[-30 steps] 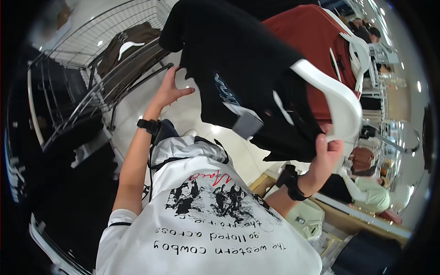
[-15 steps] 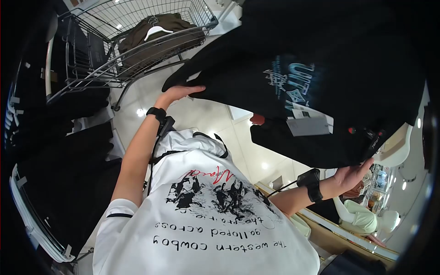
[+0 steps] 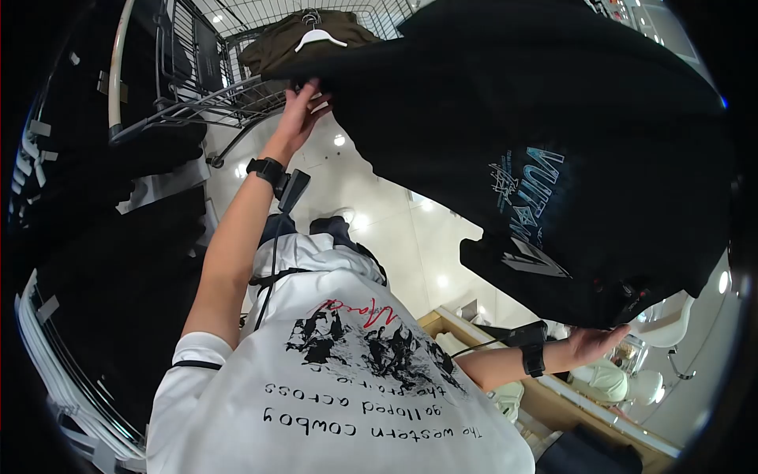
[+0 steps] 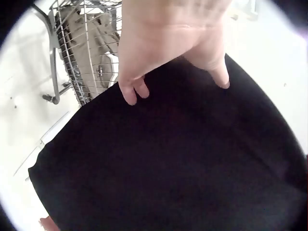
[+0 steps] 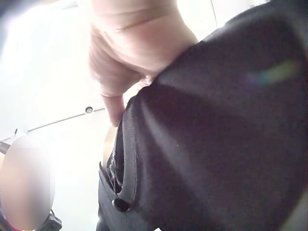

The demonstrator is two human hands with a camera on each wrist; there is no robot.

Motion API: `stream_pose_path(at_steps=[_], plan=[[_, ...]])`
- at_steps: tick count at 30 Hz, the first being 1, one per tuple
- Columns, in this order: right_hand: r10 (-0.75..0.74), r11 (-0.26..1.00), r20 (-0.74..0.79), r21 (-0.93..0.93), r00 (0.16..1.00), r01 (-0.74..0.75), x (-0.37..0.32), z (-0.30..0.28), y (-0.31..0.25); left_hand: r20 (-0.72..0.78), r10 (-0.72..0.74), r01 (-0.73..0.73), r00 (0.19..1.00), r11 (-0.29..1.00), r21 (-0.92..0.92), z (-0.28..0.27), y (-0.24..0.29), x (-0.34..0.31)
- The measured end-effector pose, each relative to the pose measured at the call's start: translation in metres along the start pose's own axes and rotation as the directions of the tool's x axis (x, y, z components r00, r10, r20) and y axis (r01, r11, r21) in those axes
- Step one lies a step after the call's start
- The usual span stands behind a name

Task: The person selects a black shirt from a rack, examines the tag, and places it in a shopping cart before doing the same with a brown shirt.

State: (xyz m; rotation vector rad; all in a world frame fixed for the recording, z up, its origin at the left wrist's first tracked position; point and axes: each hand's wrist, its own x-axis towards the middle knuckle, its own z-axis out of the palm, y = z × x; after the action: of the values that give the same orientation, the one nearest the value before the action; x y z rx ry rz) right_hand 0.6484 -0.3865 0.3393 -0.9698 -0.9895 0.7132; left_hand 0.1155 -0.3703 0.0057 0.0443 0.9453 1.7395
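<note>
A large black T-shirt [image 3: 426, 110] with blue lettering and a pale tag [image 3: 533, 259] spreads across the upper right of the head view. My left hand [image 3: 302, 114] holds its edge; in the left wrist view that hand [image 4: 173, 43] has thumb and two fingertips in sight against the cloth [image 4: 168, 154], its other fingers hidden. Near the collar, beside a white hanger [image 3: 667, 325], my right hand [image 3: 596, 345] grips the shirt. From the right wrist view, cloth [image 5: 216, 120] gathers at the right hand [image 5: 134, 48], most fingers hidden behind it.
A wire cart [image 3: 178, 118] at the upper left holds a brown garment [image 3: 276, 47] with a white hanger [image 3: 320, 38]. Dark clothes [image 3: 118, 292] hang at the left. Lower right stands a wooden-edged display [image 3: 576, 411] with a pale green garment [image 3: 600, 381]. Tiled floor [image 3: 410, 261] shows between.
The black T-shirt has swung right and spread out, its lettering now facing the view. My right hand has moved right and down with it. The red garment is out of sight.
</note>
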Motion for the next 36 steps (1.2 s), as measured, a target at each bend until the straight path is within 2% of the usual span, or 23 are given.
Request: stream_pose_path(at_steps=[1, 2, 4, 5, 7, 9, 10, 12, 13, 14, 16, 17, 18, 21, 22, 24, 28, 31, 34, 35, 36], plan=[[-0.002, 0.999, -0.052, -0.036, 0.999, 0.001, -0.003, -0.003, -0.002, -0.016, -0.058, 0.056, 0.998, 0.995, -0.080, -0.002, -0.001, 0.000], [-0.006, 0.998, -0.105, -0.069, 0.994, -0.001, -0.005, -0.004, -0.004, 0.001, -0.065, 0.065, 0.998, 0.995, -0.071, -0.002, -0.005, -0.002], [0.000, 0.999, -0.103, -0.036, 0.995, -0.003, -0.012, 0.000, -0.010, -0.027, -0.110, 0.111, 0.994, 0.993, 0.039, -0.007, -0.019, 0.006], [-0.002, 1.000, -0.070, 0.015, 0.998, 0.003, -0.012, 0.006, -0.006, -0.046, -0.088, 0.092, 0.995, 0.993, 0.080, -0.015, -0.017, 0.007], [-0.043, 0.998, -0.159, 0.029, 0.986, 0.048, -0.014, 0.005, -0.005, -0.085, -0.116, 0.124, 0.990, 0.987, 0.099, -0.021, -0.034, 0.011], [-0.036, 0.997, -0.195, 0.060, 0.980, 0.049, -0.016, 0.001, -0.008, 0.164, -0.228, 0.235, 0.960, 0.972, -0.021, -0.037, -0.048, 0.025], [-0.029, 0.996, -0.208, 0.071, 0.978, 0.045, -0.017, 0.000, -0.011, 0.291, -0.211, 0.253, 0.933, 0.960, -0.118, -0.022, -0.038, 0.012], [-0.006, 0.993, -0.219, 0.115, 0.976, 0.032, -0.018, 0.001, -0.012, 0.345, -0.129, 0.166, 0.930, 0.983, -0.078, 0.001, -0.007, 0.001], [-0.035, 0.996, -0.238, 0.074, 0.971, 0.053, -0.019, 0.002, -0.012, 0.371, -0.098, 0.129, 0.924, 0.990, -0.060, 0.005, -0.002, 0.000], [-0.062, 0.997, -0.253, 0.033, 0.966, 0.073, -0.021, 0.004, -0.013, 0.219, -0.039, 0.025, 0.975, 0.998, 0.065, 0.000, 0.006, 0.015], [-0.101, 0.994, -0.220, -0.058, 0.970, 0.091, -0.019, 0.005, -0.011, 0.060, 0.116, -0.127, 0.991, 0.963, 0.237, 0.031, 0.068, 0.001], [-0.108, 0.990, -0.176, -0.107, 0.979, 0.090, -0.016, 0.002, -0.008, 0.012, 0.144, -0.144, 0.990, 0.980, 0.137, 0.030, 0.090, 0.005], [-0.110, 0.984, -0.132, -0.154, 0.985, 0.090, -0.014, 0.000, -0.004, 0.026, 0.282, -0.284, 0.959, 0.954, 0.094, 0.039, 0.113, -0.006], [-0.252, 0.884, -0.135, -0.435, 0.958, 0.171, -0.007, 0.010, 0.012, 0.054, 0.416, -0.419, 0.908, 0.894, 0.156, 0.030, 0.158, -0.003], [-0.183, 0.926, -0.196, -0.362, 0.963, 0.102, -0.011, 0.023, 0.014, 0.047, 0.431, -0.433, 0.901, 0.886, 0.168, 0.032, 0.165, -0.007], [-0.199, 0.911, -0.178, -0.396, 0.964, 0.115, -0.003, 0.019, 0.020, 0.038, 0.460, -0.458, 0.887, 0.868, 0.190, 0.035, 0.174, -0.017], [-0.199, 0.922, -0.182, -0.367, 0.963, 0.122, 0.005, 0.016, 0.021, 0.035, 0.442, -0.442, 0.896, 0.886, 0.137, 0.021, 0.174, -0.023], [-0.166, 0.958, -0.205, -0.267, 0.965, 0.108, 0.011, 0.024, 0.020, 0.059, 0.230, -0.232, 0.971, 0.972, 0.029, -0.007, 0.168, -0.037], [-0.217, 0.961, -0.296, -0.230, 0.930, 0.151, 0.017, 0.034, 0.022, 0.192, 0.083, -0.091, 0.978, 0.995, 0.029, -0.064, 0.153, -0.056], [-0.246, 0.960, -0.304, -0.209, 0.920, 0.188, 0.020, 0.032, 0.024, 0.238, 0.128, -0.141, 0.963, 0.989, 0.040, -0.103, 0.140, -0.055], [-0.285, 0.953, -0.316, -0.194, 0.905, 0.232, 0.017, 0.024, 0.018, 0.241, 0.133, -0.165, 0.961, 0.979, 0.120, -0.117, 0.134, -0.075]])
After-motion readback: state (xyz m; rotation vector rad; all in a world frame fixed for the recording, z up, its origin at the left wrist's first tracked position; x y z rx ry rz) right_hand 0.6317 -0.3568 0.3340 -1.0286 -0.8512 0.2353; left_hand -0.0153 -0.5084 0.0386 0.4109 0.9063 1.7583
